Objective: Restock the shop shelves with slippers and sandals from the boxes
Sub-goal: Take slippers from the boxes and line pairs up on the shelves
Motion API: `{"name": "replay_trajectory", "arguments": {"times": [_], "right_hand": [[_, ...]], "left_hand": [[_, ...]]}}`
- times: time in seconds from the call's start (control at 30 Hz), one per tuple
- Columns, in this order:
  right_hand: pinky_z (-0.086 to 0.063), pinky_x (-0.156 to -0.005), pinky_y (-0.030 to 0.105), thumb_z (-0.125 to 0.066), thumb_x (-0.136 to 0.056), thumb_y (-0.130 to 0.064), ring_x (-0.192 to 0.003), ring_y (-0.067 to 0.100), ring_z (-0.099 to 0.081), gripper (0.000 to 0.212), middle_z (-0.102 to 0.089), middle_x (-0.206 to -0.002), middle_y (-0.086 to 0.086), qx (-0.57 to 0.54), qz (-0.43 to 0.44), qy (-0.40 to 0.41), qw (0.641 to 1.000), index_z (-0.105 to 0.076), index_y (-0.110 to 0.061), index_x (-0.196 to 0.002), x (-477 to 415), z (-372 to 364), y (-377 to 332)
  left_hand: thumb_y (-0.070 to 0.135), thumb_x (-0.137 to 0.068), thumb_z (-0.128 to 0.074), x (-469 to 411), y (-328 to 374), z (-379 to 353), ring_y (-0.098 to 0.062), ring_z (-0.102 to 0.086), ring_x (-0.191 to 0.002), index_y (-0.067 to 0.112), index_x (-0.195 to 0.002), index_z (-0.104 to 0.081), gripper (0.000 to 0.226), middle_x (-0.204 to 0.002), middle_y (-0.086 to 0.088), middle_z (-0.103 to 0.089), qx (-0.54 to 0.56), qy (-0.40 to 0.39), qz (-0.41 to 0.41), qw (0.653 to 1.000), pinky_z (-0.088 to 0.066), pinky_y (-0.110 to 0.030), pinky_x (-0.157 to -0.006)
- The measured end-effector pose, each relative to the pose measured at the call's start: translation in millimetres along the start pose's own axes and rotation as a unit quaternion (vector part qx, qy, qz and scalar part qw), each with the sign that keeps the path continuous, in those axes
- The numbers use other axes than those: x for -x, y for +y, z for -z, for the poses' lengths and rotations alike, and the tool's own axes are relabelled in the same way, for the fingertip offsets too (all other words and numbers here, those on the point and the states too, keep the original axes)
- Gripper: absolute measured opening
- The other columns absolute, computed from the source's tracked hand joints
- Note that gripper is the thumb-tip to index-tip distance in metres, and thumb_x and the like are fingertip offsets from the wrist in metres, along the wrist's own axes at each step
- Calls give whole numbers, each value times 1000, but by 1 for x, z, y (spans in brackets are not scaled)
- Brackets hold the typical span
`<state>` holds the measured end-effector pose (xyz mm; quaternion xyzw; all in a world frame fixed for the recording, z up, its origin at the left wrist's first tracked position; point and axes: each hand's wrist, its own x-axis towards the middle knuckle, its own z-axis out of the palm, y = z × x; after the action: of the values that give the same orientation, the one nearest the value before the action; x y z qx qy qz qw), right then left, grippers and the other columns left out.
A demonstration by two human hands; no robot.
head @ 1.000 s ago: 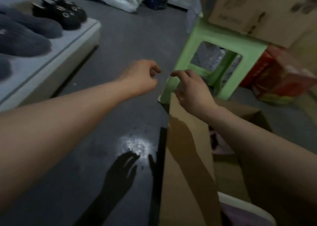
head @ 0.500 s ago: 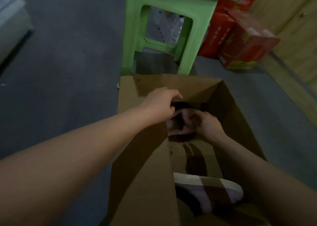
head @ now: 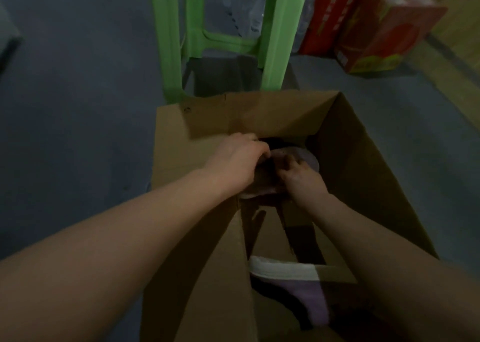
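Observation:
An open brown cardboard box (head: 363, 154) stands on the floor right below me. Both my hands reach down into its far end. My left hand (head: 239, 160) and my right hand (head: 301, 180) curl their fingers round a pale purple slipper (head: 298, 157) lying deep in the shadow there. A second slipper (head: 293, 287), lilac with a white sole, lies in the near end of the box between my forearms. The bottom of the box is dark and mostly hidden.
A green plastic stool (head: 223, 38) stands just beyond the box. Red cartons (head: 374, 27) sit at the back right by a wooden wall (head: 462, 38). Grey floor (head: 78, 108) stretches to the left.
My view swung from the shelf side down onto the box. Both hands dropped from above the box flap into its far end and closed round the slipper.

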<state>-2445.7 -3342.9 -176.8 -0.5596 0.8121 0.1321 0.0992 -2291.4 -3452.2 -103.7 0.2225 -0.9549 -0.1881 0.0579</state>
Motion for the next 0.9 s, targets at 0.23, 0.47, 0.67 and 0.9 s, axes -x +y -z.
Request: {"name": "replay_trajectory", "arguments": {"times": [0.23,0.47,0.67,0.9], "right_hand": [[-47,-91,37,-59,-94,-39,-112,29,-52,56,-44,-134,9,-82,-70,81,991,-39,-31,-146,7,21,8],[-47,-89,38,-53,-91,-34,-108,33,-55,35,-51,-128,14,-159,-1,158,975,-60,-19,-121,54,55,21],[-46,-79,27,-58,-96,-27,-99,12,-54,21,-48,-125,0,-310,-45,164,935,-53,-22,-116,103,53,19],[-46,-86,36,-65,-88,-34,-111,30,-57,53,-56,-121,10,-248,-227,-61,940,-41,-14,-131,150,12,-13]], "left_hand": [[42,-87,-63,-9,2,-9,-20,-48,-115,25,-133,-55,49,-128,-2,-56,-107,-26,-39,993,-46,-33,-94],[51,-93,-50,-20,24,-14,-26,-48,-124,27,-128,-56,42,-134,-4,-53,-190,-95,-36,977,-36,-42,-103],[38,-93,-56,-15,42,-11,-22,-52,-112,34,-109,-61,17,-125,3,-58,-119,-46,-120,984,-44,-41,-96],[24,-92,-58,-18,58,-15,-21,-58,-97,28,-121,-50,30,-114,-1,-56,-54,49,-24,997,-55,-41,-73]]}}
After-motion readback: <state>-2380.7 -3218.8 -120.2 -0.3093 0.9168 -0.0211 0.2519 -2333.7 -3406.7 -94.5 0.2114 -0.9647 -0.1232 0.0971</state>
